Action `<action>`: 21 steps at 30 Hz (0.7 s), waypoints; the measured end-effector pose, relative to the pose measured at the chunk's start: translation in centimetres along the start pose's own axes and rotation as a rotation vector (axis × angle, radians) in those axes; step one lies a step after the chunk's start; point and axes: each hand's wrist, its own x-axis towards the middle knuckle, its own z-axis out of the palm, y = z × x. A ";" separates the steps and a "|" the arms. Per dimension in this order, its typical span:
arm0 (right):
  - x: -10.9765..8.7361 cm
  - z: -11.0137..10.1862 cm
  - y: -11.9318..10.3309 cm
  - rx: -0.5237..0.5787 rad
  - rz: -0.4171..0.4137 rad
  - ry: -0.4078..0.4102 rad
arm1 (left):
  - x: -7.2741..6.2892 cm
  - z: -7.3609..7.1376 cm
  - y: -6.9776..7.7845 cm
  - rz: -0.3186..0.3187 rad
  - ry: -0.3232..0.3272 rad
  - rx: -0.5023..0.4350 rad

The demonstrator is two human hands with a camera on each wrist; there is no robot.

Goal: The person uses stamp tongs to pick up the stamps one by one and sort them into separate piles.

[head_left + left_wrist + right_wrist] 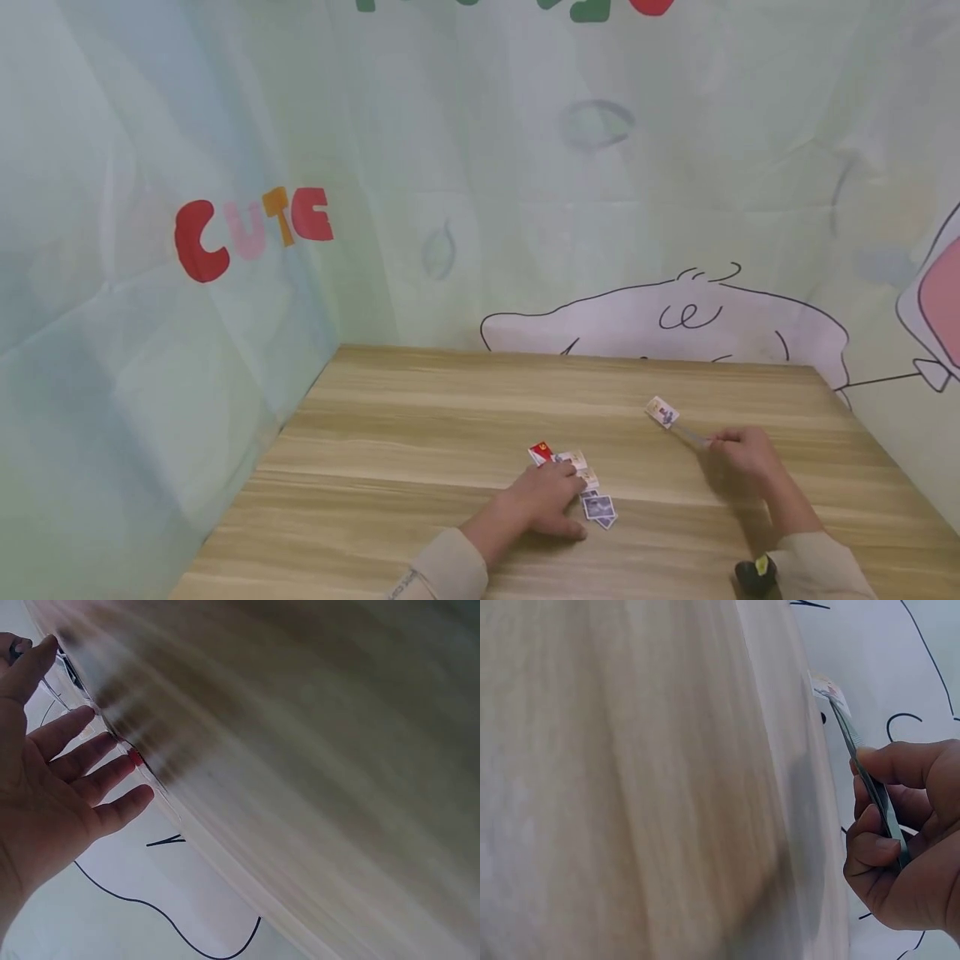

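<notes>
My right hand (744, 454) pinches a pair of metal tweezers (693, 435). At their tips is a small, pale, stamp-like picture piece (662, 412), toward the back right of the table. The right wrist view shows thumb and fingers closed round the tweezers (850, 739), the piece (829, 691) at the far end. Over a loose row of similar pieces lies my left hand (542, 500), palm down, fingers extended and spread. From under it show a red piece (540, 452), pale ones (576, 459) and purple-grey ones (599, 507); others are partly hidden.
The wood-grain table (420, 408) meets a printed cloth backdrop (465, 208) at its back and left edges. A black wrist device (756, 577) sits by my right sleeve (817, 567).
</notes>
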 end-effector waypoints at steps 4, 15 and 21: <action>0.4 0.0 0.2 -0.017 -0.007 0.018 | 0.0 0.0 0.0 0.012 0.011 0.015; 1.2 0.2 0.4 -0.099 -0.021 0.061 | -0.3 -0.2 0.0 -0.006 0.011 0.030; 1.3 0.3 0.4 -0.114 -0.030 0.069 | -0.4 -0.3 -0.1 -0.007 0.006 0.017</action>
